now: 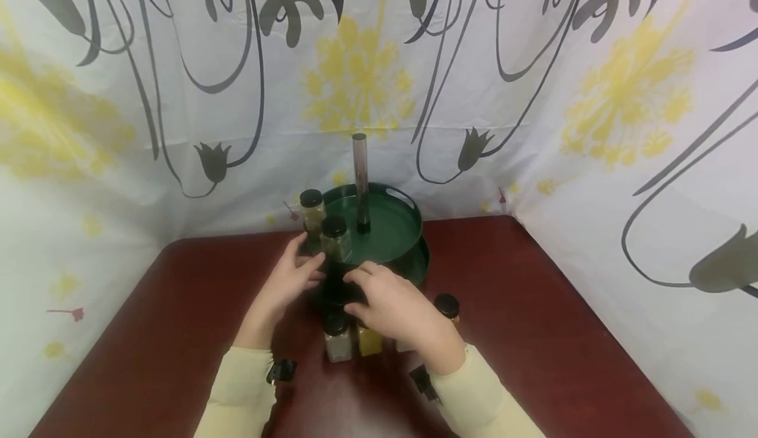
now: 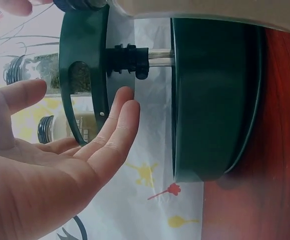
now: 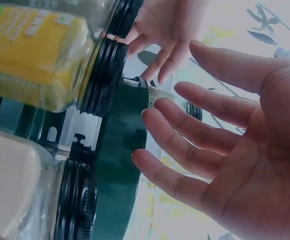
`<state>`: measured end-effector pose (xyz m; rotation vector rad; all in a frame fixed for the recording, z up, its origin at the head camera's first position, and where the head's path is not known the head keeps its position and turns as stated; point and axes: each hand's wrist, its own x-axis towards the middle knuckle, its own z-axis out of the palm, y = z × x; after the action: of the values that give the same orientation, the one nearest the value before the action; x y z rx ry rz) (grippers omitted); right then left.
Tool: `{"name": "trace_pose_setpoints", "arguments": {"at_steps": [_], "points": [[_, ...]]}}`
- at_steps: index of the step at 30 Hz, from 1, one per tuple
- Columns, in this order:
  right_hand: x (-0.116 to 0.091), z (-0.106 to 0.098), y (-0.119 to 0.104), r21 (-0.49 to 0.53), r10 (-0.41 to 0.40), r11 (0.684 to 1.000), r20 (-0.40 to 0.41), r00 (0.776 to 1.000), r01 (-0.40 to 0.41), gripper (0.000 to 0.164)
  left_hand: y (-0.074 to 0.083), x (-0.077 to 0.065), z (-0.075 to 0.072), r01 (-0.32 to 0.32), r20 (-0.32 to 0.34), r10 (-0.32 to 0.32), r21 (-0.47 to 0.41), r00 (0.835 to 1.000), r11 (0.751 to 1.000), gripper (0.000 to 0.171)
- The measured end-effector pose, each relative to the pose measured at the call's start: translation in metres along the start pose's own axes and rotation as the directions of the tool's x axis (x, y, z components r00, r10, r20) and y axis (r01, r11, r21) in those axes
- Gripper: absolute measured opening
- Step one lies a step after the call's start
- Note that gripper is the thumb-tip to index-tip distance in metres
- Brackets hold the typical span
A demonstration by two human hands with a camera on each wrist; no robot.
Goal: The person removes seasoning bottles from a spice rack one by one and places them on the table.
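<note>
A round green two-tier tray [image 1: 387,231] with an upright pole [image 1: 360,181] stands at the table's back. Two black-lidded glass jars, one [image 1: 312,213] behind the other [image 1: 336,244], sit on the left of its upper tier. My left hand [image 1: 287,280] is beside that tier's left edge, fingers extended near the handle cutout [image 2: 80,79] and holding nothing; whether they touch the rim I cannot tell. At the front, my right hand [image 1: 391,300] hovers over the jars on the table. Its fingers [image 3: 184,170] are loosely bent and spread, with nothing in them.
Several jars stand on the table before the tray: a pale one [image 1: 339,344], a yellow one [image 1: 370,339], one with pale contents [image 3: 10,185] and one [image 1: 447,308] right of my right hand. A patterned curtain [image 1: 474,96] surrounds the dark red table [image 1: 509,333].
</note>
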<state>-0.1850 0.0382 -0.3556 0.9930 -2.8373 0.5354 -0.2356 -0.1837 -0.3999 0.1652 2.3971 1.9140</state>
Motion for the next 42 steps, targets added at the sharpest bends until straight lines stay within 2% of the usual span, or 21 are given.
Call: {"name": "trace_pose_setpoints", "arguments": {"at_steps": [5, 10, 15, 19, 22, 27, 37, 40, 42], "points": [[0.01, -0.011, 0.0, -0.002, -0.01, 1.0, -0.048, 0.999, 0.01, 0.043, -0.001, 0.001, -0.004, 0.021, -0.046, -0.023, -0.048, 0.999, 0.999, 0.075], [0.031, -0.029, 0.001, -0.019, 0.032, 0.999, -0.112, 0.993, -0.035, 0.045, -0.002, 0.009, -0.008, 0.031, -0.108, -0.053, -0.191, 0.993, 0.981, 0.068], [0.056, -0.035, -0.003, -0.051, 0.079, 0.995, -0.083, 0.993, -0.084, 0.055, -0.006, 0.017, -0.012, 0.072, -0.1, -0.105, -0.29, 0.989, 0.954, 0.064], [0.074, -0.032, -0.006, -0.095, 0.061, 0.993, -0.044, 0.997, -0.065, 0.062, -0.006, 0.023, -0.013, 0.079, -0.084, -0.109, -0.301, 0.99, 0.95, 0.062], [0.083, -0.031, -0.008, -0.116, 0.049, 0.992, -0.014, 0.999, -0.05, 0.061, -0.005, 0.026, -0.012, 0.086, -0.073, -0.114, -0.306, 0.991, 0.948, 0.06], [0.091, -0.032, -0.005, -0.102, 0.034, 0.994, -0.013, 0.999, -0.035, 0.045, -0.002, 0.027, -0.014, 0.102, -0.062, -0.127, -0.302, 0.99, 0.948, 0.06], [0.088, -0.047, 0.004, -0.098, 0.016, 0.995, -0.013, 1.0, -0.017, 0.013, -0.003, 0.028, -0.011, 0.101, -0.072, -0.128, -0.295, 0.989, 0.95, 0.061], [0.086, -0.048, 0.006, -0.077, 0.036, 0.996, -0.003, 0.999, -0.036, 0.015, -0.004, 0.028, -0.011, 0.098, -0.079, -0.126, -0.29, 0.989, 0.952, 0.061], [0.085, -0.05, 0.008, -0.075, 0.061, 0.995, 0.003, 0.998, -0.06, 0.026, -0.003, 0.027, -0.012, 0.096, -0.083, -0.125, -0.288, 0.989, 0.953, 0.061]]}}
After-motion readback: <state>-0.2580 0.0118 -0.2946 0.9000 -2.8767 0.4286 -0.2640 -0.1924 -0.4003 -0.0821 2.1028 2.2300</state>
